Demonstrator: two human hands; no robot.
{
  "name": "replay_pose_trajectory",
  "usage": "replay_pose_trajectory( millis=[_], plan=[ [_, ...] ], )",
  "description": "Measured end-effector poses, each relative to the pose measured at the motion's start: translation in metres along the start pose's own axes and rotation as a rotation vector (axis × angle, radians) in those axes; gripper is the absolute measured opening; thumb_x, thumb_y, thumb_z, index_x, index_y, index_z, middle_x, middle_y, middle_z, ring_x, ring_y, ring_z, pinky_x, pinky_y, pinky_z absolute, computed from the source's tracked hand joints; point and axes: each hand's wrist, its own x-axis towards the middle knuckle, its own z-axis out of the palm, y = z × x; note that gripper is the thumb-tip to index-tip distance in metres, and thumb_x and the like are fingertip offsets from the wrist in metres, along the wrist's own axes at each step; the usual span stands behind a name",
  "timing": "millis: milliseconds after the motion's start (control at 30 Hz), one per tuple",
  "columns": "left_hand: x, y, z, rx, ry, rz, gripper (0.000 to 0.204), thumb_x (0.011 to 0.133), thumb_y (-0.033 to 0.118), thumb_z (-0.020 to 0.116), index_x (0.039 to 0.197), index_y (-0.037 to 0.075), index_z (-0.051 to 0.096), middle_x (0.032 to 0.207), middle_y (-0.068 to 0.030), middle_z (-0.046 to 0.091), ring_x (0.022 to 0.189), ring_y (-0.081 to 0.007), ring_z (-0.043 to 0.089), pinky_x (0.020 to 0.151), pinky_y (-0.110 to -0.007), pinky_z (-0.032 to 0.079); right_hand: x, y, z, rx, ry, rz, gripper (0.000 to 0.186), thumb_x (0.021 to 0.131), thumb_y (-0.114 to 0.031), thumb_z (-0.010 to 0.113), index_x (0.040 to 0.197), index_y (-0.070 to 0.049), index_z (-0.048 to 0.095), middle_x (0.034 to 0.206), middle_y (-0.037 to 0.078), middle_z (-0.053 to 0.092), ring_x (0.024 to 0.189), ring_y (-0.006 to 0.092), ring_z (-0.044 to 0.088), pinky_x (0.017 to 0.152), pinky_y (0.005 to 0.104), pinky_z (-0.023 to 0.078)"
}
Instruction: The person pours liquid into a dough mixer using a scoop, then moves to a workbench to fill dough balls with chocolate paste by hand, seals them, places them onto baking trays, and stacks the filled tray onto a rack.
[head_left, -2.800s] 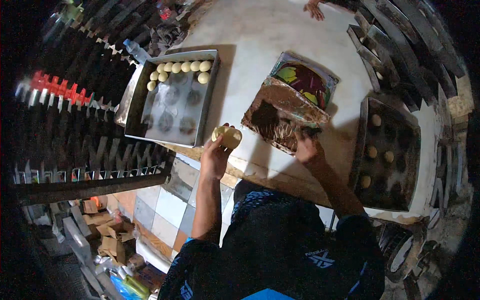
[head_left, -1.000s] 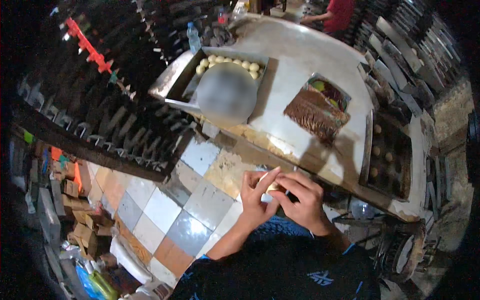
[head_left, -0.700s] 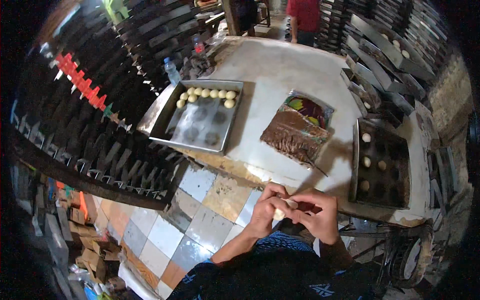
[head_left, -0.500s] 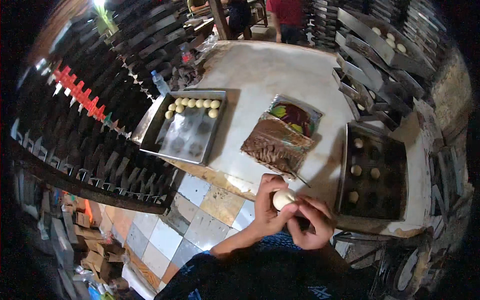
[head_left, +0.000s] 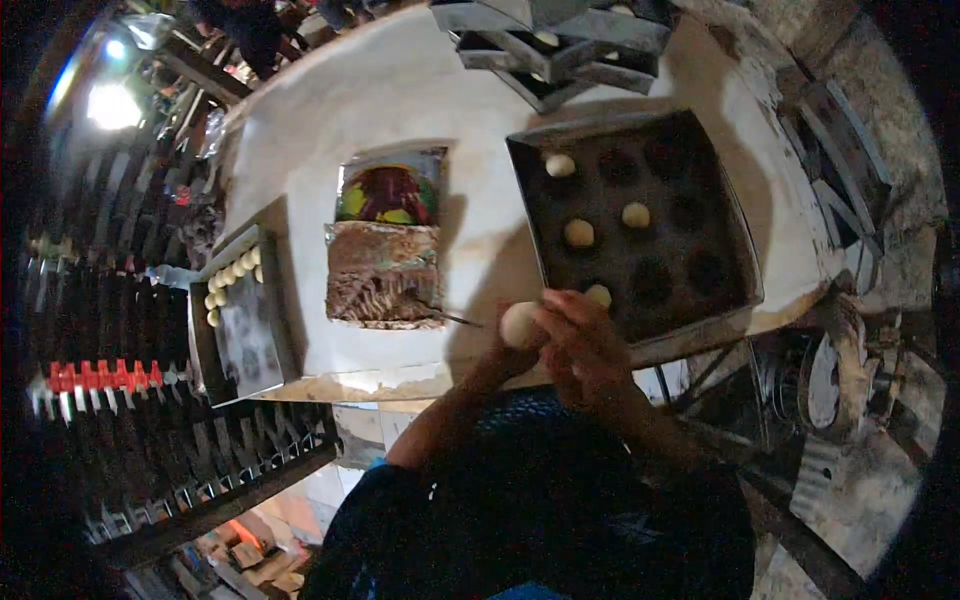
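Cupped around one pale dough ball (head_left: 522, 326): left hand (head_left: 503, 357), closed in from below and the left. Fingers of the right hand (head_left: 585, 345) are half bent and laid against its right side; whether they are clamped on it can't be told. Ball is held near the table's front edge, just beside the near-left corner of the dark tray (head_left: 670, 245).

Step in hand, as judged: ball being finished by hand, not yet set down. For the next move, a light hold and a free spot in that tray would be needed; four balls (head_left: 578, 234) are already in it, the nearest partly hidden by the right hand.

Farther left, a thin stick (head_left: 465, 321) is seen by an opened packet smeared with brown paste (head_left: 383, 275). More balls (head_left: 235, 272) are lined up in the left-hand tray (head_left: 280, 325). Trays (head_left: 555, 55) are stacked at the far side.
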Motion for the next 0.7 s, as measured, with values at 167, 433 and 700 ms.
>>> replay_pose_trajectory(
  millis=[167,433,700],
  plan=[
    [0.017,-0.029,0.042,0.509,0.056,-0.120,0.045,0.083,0.019,0.066,0.122,0.004,0.048,0.103,-0.0091,0.059,0.086,-0.0186,0.059,0.080,-0.034,0.046,-0.017,0.054,0.003,-0.032,-0.049,-0.132,0.023,0.094,-0.019,0.046,0.105,-0.002,0.056,0.107,0.016,0.057,0.098,0.0322,0.056,0.087,0.0422,0.044],
    [0.006,0.040,-0.032,-0.003,0.166,-0.213,0.034,0.080,0.011,0.069,0.111,0.005,0.057,0.065,0.0071,0.039,0.060,-0.0039,0.037,0.054,-0.021,0.034,-0.064,0.157,-0.029,-0.381,-0.154,0.713,0.037,0.091,-0.026,0.052,0.113,0.003,0.053,0.119,0.025,0.051,0.109,0.0365,0.052,0.092,0.0432,0.042],
    [-0.080,0.029,-0.142,0.195,0.460,-0.036,0.026,0.082,0.013,0.067,0.105,0.005,0.058,0.073,-0.0001,0.051,0.063,-0.0076,0.044,0.059,-0.025,0.041,-0.064,0.169,-0.013,-0.631,-0.623,0.858,0.063,0.082,-0.016,0.059,0.136,0.001,0.033,0.145,0.024,0.022,0.134,0.0394,0.020,0.109,0.0464,0.020]
  ],
)
